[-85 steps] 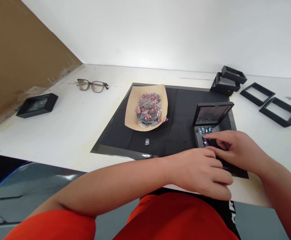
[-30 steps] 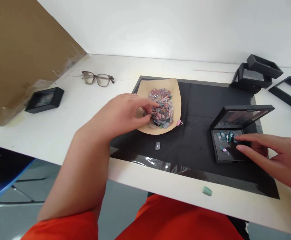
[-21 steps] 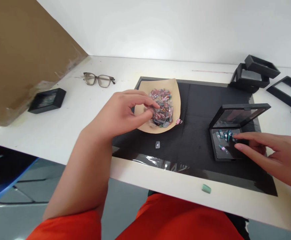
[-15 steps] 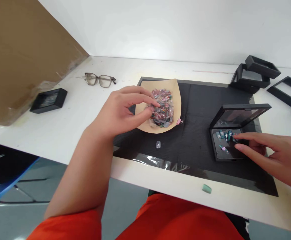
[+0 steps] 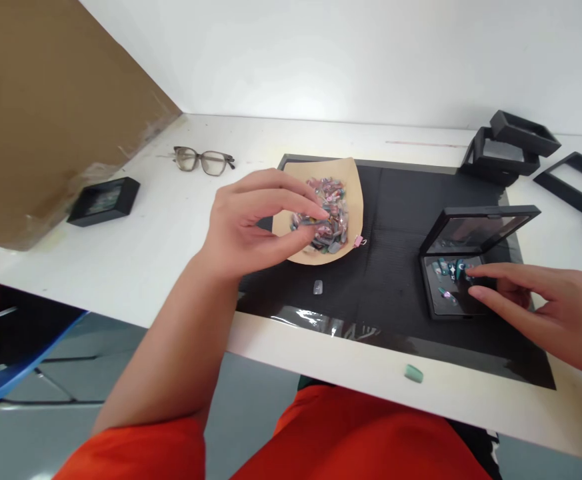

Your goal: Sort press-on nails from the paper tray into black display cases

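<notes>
My left hand (image 5: pixel 263 217) is over a tan paper bowl (image 5: pixel 355 200) heaped with press-on nails (image 5: pixel 338 220). Its thumb and fingertips pinch what looks like a greyish press-on nail, partly hidden by the fingers. My right hand (image 5: pixel 545 303) reaches into an open black display case (image 5: pixel 433 303), thumb and index finger apart. The index fingertip rests at the right end of a row of teal nails (image 5: pixel 452 269) inside. A purple-and-teal nail (image 5: pixel 447 294) lies below that row. The case's clear-windowed lid (image 5: pixel 485 233) stands tilted up behind.
A single grey nail (image 5: pixel 318 287) lies on the black mat (image 5: pixel 385 267), and a green one (image 5: pixel 413 373) near the table edge. Black frames (image 5: pixel 508 150) are stacked at back right. Glasses (image 5: pixel 204 161) and another black case (image 5: pixel 105 201) stand left. A pink clip (image 5: pixel 359 241) grips the bowl's rim.
My left hand has shifted slightly right and its fingertips have come together over the pile, with a greyish nail showing between them. The right hand has stayed almost in place at the case.
</notes>
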Motion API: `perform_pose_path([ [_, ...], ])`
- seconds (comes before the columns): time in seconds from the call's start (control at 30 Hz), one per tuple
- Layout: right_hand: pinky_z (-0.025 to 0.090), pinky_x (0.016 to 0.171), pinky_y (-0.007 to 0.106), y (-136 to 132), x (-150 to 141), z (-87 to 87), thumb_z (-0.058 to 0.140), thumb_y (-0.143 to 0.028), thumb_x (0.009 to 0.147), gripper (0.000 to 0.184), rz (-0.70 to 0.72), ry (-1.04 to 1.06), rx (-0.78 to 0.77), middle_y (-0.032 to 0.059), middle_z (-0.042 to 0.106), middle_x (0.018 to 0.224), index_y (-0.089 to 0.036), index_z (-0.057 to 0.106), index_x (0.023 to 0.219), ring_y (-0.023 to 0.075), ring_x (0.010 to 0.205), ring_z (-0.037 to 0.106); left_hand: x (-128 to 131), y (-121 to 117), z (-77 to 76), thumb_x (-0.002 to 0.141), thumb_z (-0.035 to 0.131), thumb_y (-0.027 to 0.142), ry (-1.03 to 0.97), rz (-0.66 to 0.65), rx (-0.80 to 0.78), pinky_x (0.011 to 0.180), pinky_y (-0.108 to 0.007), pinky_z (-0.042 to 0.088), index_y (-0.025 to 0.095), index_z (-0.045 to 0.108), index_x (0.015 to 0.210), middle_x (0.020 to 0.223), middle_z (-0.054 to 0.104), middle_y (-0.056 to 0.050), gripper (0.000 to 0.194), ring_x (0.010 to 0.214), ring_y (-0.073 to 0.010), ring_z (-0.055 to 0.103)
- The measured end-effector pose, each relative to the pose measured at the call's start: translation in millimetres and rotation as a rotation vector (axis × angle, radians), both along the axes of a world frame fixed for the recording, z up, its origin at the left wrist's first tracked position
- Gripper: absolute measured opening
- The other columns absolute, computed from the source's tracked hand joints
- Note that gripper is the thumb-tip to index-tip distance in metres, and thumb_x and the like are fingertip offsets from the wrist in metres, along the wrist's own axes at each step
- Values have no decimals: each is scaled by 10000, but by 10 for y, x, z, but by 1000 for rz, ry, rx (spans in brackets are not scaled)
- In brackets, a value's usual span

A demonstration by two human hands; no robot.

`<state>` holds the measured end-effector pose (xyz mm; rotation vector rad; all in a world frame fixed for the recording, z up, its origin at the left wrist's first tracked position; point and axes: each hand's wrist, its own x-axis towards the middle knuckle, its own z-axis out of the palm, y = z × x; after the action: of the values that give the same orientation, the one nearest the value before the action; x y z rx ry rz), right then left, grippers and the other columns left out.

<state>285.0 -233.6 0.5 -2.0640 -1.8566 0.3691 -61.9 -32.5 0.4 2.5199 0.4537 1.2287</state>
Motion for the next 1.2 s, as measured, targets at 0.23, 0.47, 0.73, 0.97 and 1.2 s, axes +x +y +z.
perform_pose_path([
  [0.23, 469, 437, 299, -20, -5, -24, 449, -952, 959, 808, 46, -20, 35, 24, 694, 628, -300, 911, 1073, 157, 452, 531, 125, -22, -35, 935, 784, 126, -66, -87, 10, 882, -316, 699, 291, 827, 1026, 1048, 854, 16, 194, 969, -170, 818],
  [0.47, 447, 409, 293, -29, 11, -34, 564, -758, 1037, 564, 123, 33, 132, 8, 662, 604, -308, 902, 1081, 153, 450, 520, 349, -231, 15, 972, 776, 109, -193, -270, -24, 824, -251, 686, 272, 852, 1140, 1071, 884, -32, 247, 929, -160, 844],
  [0.73, 462, 475, 273, -30, -65, 67, 738, -507, 1024, 284, 205, 232, 260, -42, 585, 593, -318, 869, 1191, 134, 498, 526, 675, -706, 227, 1064, 730, 189, -96, -670, -753, 821, -236, 685, 216, 859, 1058, 1016, 886, -83, 131, 955, -180, 849],
  [0.97, 528, 555, 253, -54, -161, 113, 865, -379, 969, 360, 381, 540, 316, -64, 627, 652, -387, 828, 1328, 114, 552, 561, 1007, -1033, 104, 948, 862, 343, 143, -691, -1554, 740, -215, 604, 162, 805, 870, 791, 809, -33, 206, 752, -119, 730],
  [1.2, 533, 537, 223, -42, -224, 124, 871, -362, 971, 281, 461, 663, 247, -58, 656, 656, -391, 867, 1251, 101, 553, 597, 1063, -1067, -29, 1029, 770, 361, 148, -711, -1668, 661, -166, 467, 165, 732, 911, 747, 719, 24, 231, 676, -57, 600],
])
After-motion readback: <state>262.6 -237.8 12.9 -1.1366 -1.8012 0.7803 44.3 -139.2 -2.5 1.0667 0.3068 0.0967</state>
